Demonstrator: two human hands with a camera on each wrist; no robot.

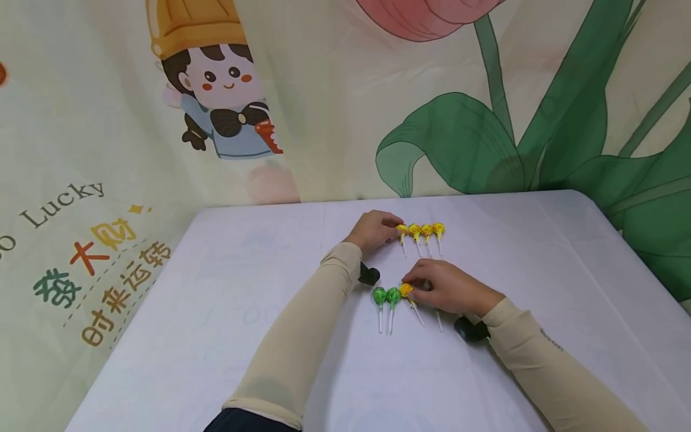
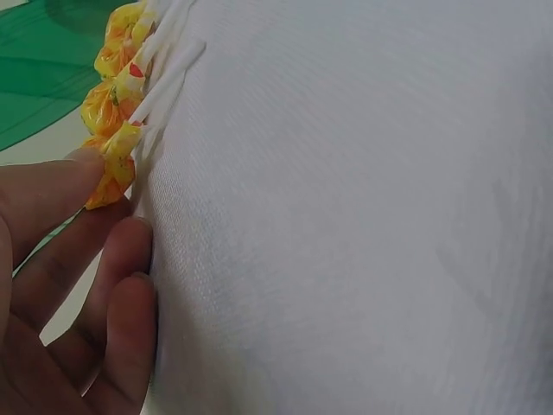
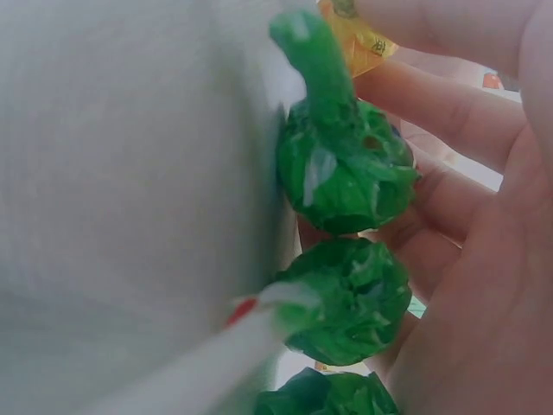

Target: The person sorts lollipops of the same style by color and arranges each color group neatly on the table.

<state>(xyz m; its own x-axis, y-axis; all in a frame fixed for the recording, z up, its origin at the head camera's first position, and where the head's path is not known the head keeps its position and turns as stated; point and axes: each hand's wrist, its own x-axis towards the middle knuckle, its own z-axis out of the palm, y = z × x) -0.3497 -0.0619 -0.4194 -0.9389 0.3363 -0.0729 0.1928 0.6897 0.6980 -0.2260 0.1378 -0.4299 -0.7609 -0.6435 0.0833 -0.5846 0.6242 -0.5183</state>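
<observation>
In the head view, four-like yellow lollipops stand aside as a back row; my left hand (image 1: 376, 231) is at its left end. Its thumb and forefinger pinch the wrapped head of the end yellow lollipop (image 2: 112, 177). Closer to me, my right hand (image 1: 450, 287) pinches another yellow lollipop (image 1: 406, 290) by its head, its white stick slanting down to the right. Just left of that one lie two green lollipops (image 1: 393, 295). Under the right palm, the right wrist view shows more green lollipops (image 3: 346, 177), largely hidden from the head view.
A white cloth (image 1: 259, 288) covers the table. Behind its back edge hangs a printed backdrop (image 1: 335, 120) with a cartoon figure and green leaves. Dark wrist cameras (image 1: 471, 330) sit under both wrists, the left one near the green lollipops.
</observation>
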